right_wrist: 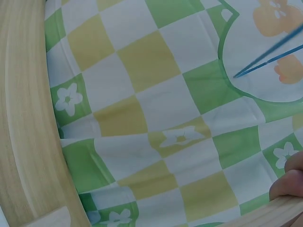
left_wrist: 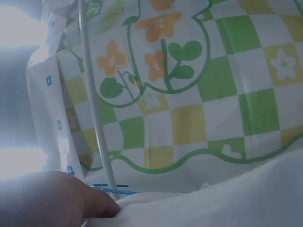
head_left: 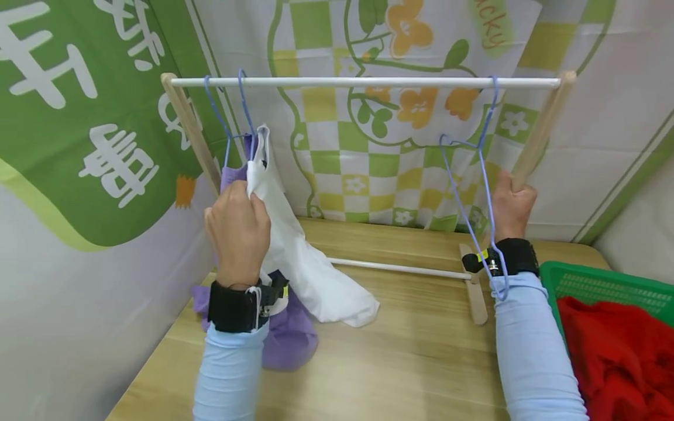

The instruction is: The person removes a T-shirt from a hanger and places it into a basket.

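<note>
The soft white cloth garment [head_left: 305, 257] is pinched by the left hand [head_left: 239, 231]. It hangs long and floppy from a thin blue wire hanger [head_left: 247, 111], its bottom lying on the smooth wooden table [head_left: 411, 356]. The slanted wooden rack post [head_left: 542, 131] is gripped by the right hand [head_left: 511, 207].

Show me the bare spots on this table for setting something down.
Free: tabletop between the white garment and the green basket, in front of the rack's lower rod. Crowded: left corner, where the purple garment lies under the left hand.
</note>
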Tool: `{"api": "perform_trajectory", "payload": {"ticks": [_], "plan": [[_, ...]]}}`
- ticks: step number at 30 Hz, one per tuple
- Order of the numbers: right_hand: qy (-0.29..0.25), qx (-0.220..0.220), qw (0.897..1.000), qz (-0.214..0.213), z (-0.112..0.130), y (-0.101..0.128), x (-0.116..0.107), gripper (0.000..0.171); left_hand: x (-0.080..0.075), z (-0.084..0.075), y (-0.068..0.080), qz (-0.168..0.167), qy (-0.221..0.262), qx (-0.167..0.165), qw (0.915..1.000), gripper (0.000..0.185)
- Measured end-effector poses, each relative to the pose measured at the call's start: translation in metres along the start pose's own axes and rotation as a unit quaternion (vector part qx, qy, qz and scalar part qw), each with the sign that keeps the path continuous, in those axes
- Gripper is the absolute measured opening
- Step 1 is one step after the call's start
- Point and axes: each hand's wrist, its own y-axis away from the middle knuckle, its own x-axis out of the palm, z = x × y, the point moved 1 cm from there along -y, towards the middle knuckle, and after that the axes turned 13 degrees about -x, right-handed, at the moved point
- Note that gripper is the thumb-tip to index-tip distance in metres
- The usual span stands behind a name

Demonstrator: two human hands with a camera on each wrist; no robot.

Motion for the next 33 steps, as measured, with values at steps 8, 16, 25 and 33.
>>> {"api": "perform_trajectory", "payload": {"ticks": [8, 16, 25, 33], "plan": [[-0.010, -0.022, 1.000, -0.004, 0.019, 0.011, 0.001, 0.054, -0.017, -0.009, 0.019, -0.011, 0.064, 0.007, 0.9979, 0.024], [-0.010, -0.014, 1.000, -0.011, 0.014, 0.002, -0.001, 0.046, -0.030, -0.022, 0.020, 0.006, 0.096, 0.021, 0.9951, 0.023], [-0.011, -0.020, 1.000, 0.019, 0.026, 0.002, -0.001, 0.049, 0.010, -0.006, 0.064, 0.060, 0.144, 0.104, 0.9822, 0.016], [0.003, -0.035, 0.999, -0.005, -0.003, -0.006, -0.004, 0.053, 0.059, 0.006, 0.075, 0.238, 0.184, 0.134, 0.9442, 0.008]]}}
